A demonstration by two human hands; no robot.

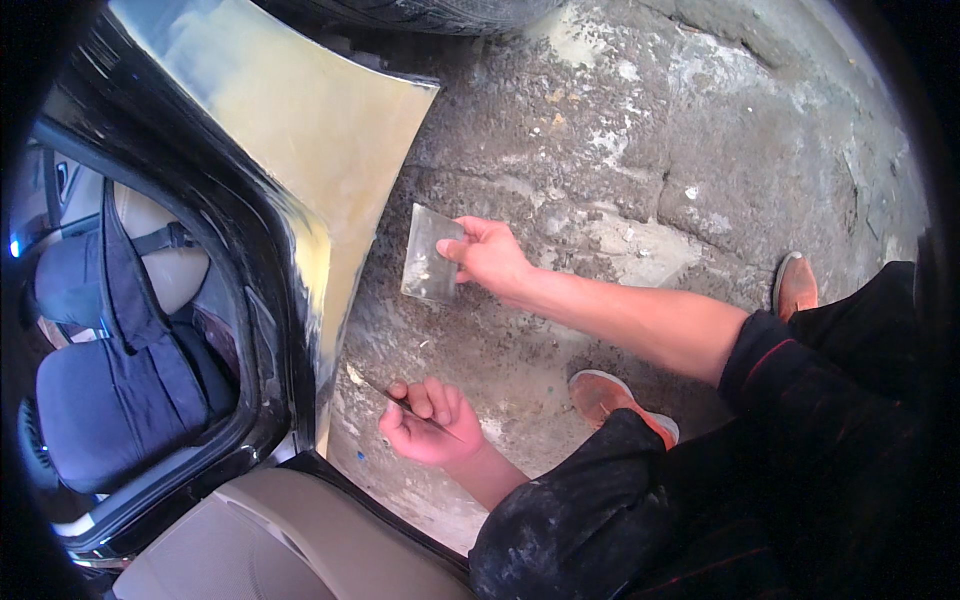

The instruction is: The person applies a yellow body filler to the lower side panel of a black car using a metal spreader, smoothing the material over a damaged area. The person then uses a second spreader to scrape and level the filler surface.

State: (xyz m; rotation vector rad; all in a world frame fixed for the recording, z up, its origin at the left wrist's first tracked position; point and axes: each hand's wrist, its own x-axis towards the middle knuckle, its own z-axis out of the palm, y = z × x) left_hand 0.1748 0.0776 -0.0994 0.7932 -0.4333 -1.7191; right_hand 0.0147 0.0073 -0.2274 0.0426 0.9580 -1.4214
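My right hand (491,255) pinches a flat, grey rectangular spreader (431,259) between thumb and fingers; pale smears mark its face. It is held a little away from the car's body panel (330,127), which is coated in cream-coloured filler with a bluish patch towards the top. Lower down, my left hand (435,420) is palm up, its fingers curled around a thin putty knife (405,405) seen nearly edge-on. A cream dab sits at the knife's far tip, close to the panel's lower edge.
A tyre (450,15) shows at the top beyond the panel. At the bottom an open car door (300,532) with beige trim juts out. Through the door opening a dark-covered seat (127,405) is visible. My shoes (604,397) rest on rough, stained concrete (720,165).
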